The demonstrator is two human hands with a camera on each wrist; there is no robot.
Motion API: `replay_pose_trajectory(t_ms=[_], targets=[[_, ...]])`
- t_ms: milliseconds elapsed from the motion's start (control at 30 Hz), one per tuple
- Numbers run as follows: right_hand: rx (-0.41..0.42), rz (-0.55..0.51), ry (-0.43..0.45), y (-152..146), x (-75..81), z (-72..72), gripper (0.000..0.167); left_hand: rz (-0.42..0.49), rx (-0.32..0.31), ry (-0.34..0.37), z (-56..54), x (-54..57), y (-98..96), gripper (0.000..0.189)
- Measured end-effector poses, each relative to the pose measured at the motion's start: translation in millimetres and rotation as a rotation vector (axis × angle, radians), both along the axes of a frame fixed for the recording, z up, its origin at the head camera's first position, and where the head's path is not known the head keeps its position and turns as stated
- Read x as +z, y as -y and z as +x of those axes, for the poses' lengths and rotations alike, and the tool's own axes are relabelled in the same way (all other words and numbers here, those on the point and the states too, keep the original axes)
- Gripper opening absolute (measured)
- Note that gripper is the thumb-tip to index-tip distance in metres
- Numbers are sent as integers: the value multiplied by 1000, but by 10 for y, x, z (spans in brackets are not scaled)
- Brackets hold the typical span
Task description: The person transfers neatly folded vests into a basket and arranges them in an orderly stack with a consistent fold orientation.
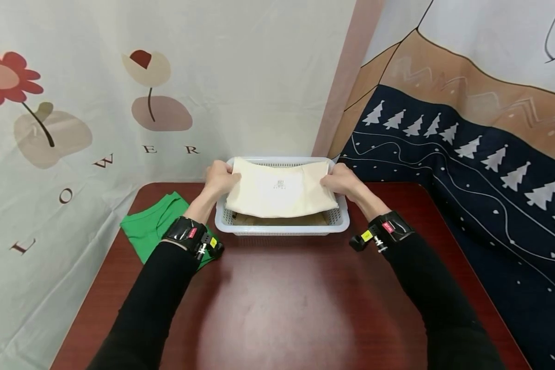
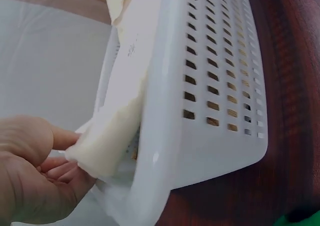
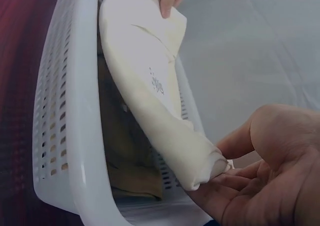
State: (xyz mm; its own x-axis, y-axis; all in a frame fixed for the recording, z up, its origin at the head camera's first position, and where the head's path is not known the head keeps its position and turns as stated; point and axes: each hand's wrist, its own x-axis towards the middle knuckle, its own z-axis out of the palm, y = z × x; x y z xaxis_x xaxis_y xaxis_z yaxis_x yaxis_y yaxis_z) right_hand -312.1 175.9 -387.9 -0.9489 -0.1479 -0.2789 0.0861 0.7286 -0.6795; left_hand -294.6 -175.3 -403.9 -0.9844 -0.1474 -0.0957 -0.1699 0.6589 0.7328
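While you've got one cream cloth [image 1: 277, 194] pinched thumb-to-fingers at both ends, left hand [image 1: 221, 179] at nine o'clock, right hand [image 1: 344, 181] at three, it's at the mouth of one white basket [image 1: 282, 229]. One brown cloth [image 3: 131, 158] lies inside; one green cloth [image 1: 151, 225] is on the table [image 1: 277, 308], roughly nine o'clock from the basket.
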Motion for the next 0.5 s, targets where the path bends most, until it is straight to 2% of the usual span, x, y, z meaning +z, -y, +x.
replay_pose_trajectory(t_ms=[167, 267, 367, 500], targets=[[31, 16, -19, 34, -71, 0, 18, -94, -43, -16, -27, -43, -74, 49], [43, 35, -11, 48, -102, -13, 21, -125, -79, -15, -42, -43, -115, 51], [51, 55, 0, 66, -130, -30, 24, -134, -88, -13, -32, -51, -145, 41], [62, 107, 16, 95, -144, -37, 29, -109, -88, -6, 17, -72, -176, 12]])
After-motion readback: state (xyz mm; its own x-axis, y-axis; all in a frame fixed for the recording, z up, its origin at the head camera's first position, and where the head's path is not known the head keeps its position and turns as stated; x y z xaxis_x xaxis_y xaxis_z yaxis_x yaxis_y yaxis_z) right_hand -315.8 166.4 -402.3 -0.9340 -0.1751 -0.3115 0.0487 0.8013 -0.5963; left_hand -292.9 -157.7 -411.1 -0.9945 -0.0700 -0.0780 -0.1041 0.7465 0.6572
